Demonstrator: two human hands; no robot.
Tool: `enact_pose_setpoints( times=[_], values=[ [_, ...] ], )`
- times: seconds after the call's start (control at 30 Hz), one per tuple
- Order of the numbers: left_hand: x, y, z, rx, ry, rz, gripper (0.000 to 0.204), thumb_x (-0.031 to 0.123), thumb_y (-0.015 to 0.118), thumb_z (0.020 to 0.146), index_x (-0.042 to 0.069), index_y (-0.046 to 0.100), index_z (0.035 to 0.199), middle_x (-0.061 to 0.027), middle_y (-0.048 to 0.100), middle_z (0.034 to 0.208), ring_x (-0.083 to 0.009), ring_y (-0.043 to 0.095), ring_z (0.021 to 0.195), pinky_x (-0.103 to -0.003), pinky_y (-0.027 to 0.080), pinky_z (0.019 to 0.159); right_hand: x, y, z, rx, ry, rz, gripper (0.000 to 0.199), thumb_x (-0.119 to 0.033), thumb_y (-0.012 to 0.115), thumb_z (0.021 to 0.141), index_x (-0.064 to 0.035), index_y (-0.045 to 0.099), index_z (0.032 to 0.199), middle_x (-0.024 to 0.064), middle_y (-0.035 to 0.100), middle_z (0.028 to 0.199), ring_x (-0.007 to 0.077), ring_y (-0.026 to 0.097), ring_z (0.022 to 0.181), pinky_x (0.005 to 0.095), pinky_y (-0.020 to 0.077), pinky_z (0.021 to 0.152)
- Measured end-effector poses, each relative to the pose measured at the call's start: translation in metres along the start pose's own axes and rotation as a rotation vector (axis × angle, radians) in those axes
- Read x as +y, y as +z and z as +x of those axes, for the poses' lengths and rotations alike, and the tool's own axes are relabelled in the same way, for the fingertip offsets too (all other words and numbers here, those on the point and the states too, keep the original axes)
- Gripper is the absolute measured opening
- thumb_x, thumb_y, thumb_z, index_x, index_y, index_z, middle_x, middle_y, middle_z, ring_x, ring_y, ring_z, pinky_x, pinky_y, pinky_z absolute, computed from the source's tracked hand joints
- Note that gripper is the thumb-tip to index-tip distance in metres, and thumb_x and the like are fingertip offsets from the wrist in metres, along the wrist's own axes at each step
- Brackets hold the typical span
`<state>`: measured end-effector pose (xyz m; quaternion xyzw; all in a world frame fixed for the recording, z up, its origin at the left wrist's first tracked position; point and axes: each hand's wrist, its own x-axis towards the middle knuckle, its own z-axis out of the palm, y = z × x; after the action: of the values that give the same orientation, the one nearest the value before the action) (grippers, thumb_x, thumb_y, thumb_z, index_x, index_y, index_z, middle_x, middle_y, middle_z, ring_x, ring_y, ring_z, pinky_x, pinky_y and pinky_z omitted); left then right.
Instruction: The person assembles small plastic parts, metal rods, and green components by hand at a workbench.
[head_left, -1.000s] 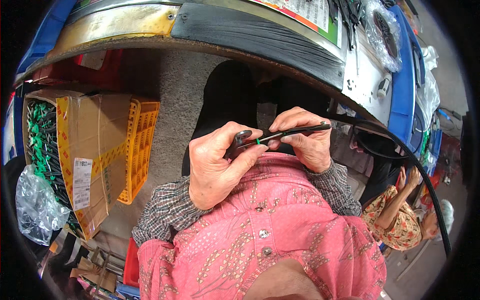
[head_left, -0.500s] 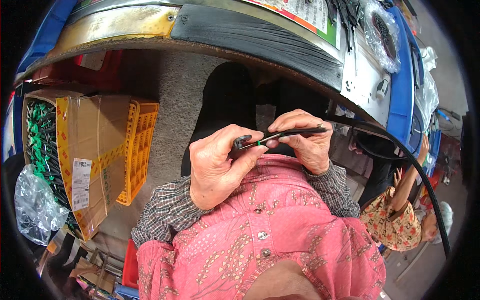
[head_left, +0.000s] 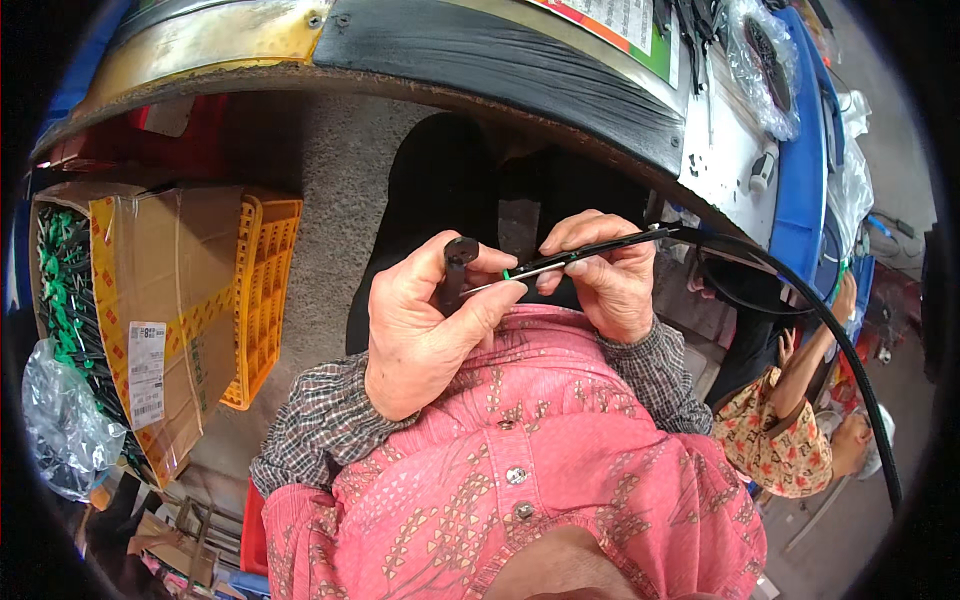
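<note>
My left hand (head_left: 408,325) is closed around a dark piece with a round black end (head_left: 461,252), which stands up between the thumb and fingers. From that hand runs a thin metal rod with a green band (head_left: 512,274) close to the thumb tip. My right hand (head_left: 612,290) pinches a slim black strip (head_left: 618,243) lying along the rod. Its far end, with a small metallic tip, points right. Both hands are in front of my torso, below the table edge. Whether the rod and strip are one part, I cannot tell.
A cardboard box (head_left: 190,270) of black rods with green parts stands at left, beside an orange crate (head_left: 268,300). The worktable edge (head_left: 480,90) curves across ahead. A thick black cable (head_left: 845,345) arcs at right. Another person's arm (head_left: 815,345) shows beyond it.
The round black end has turned upward in my left hand. The strip's right end now sits higher and farther right. The green band has shifted up and slightly left.
</note>
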<state>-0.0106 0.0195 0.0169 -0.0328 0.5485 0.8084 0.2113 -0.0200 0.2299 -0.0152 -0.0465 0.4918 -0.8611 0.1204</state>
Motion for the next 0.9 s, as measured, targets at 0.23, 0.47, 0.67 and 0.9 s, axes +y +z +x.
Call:
enact_pose_setpoints(
  times=[0.23, 0.47, 0.67, 0.9],
  values=[
    [-0.007, 0.002, 0.009, -0.017, -0.089, -0.110, 0.015, 0.001, 0.065, 0.087, -0.003, 0.058, 0.100, -0.0034, 0.063, 0.076, -0.0027, 0.053, 0.055, -0.017, 0.042, 0.048, -0.002, -0.002, -0.002, 0.044, -0.001, -0.054, 0.015, 0.005, 0.066, 0.081, 0.0087, 0.064, 0.095, 0.0221, 0.061, 0.099, 0.0272, 0.069, 0.078, 0.0362, 0.0610, 0.069],
    [-0.004, 0.004, 0.014, -0.014, -0.128, -0.097, 0.015, 0.000, 0.065, 0.087, -0.003, 0.058, 0.099, -0.0032, 0.061, 0.074, -0.0036, 0.053, 0.053, -0.017, 0.043, 0.047, 0.000, -0.005, -0.003, 0.055, -0.009, -0.088, 0.015, 0.005, 0.067, 0.080, 0.0085, 0.065, 0.095, 0.0221, 0.061, 0.099, 0.0268, 0.068, 0.079, 0.0362, 0.0608, 0.070],
    [-0.005, 0.003, 0.016, -0.019, -0.128, -0.099, 0.014, 0.000, 0.064, 0.087, -0.004, 0.059, 0.099, -0.0056, 0.064, 0.077, -0.0046, 0.055, 0.053, -0.018, 0.044, 0.047, 0.000, -0.004, -0.003, 0.072, -0.017, -0.136, 0.017, 0.004, 0.068, 0.080, 0.0090, 0.064, 0.096, 0.0221, 0.061, 0.100, 0.0271, 0.068, 0.081, 0.0364, 0.0614, 0.071],
    [-0.007, 0.003, 0.014, -0.024, -0.114, -0.089, 0.017, 0.004, 0.065, 0.087, -0.003, 0.060, 0.102, -0.0084, 0.066, 0.077, -0.0068, 0.054, 0.051, -0.018, 0.039, 0.045, -0.001, -0.005, -0.004, 0.046, -0.020, -0.165, 0.019, 0.001, 0.069, 0.081, 0.0084, 0.064, 0.097, 0.0221, 0.061, 0.101, 0.0277, 0.068, 0.082, 0.0365, 0.0617, 0.071]
  ],
)
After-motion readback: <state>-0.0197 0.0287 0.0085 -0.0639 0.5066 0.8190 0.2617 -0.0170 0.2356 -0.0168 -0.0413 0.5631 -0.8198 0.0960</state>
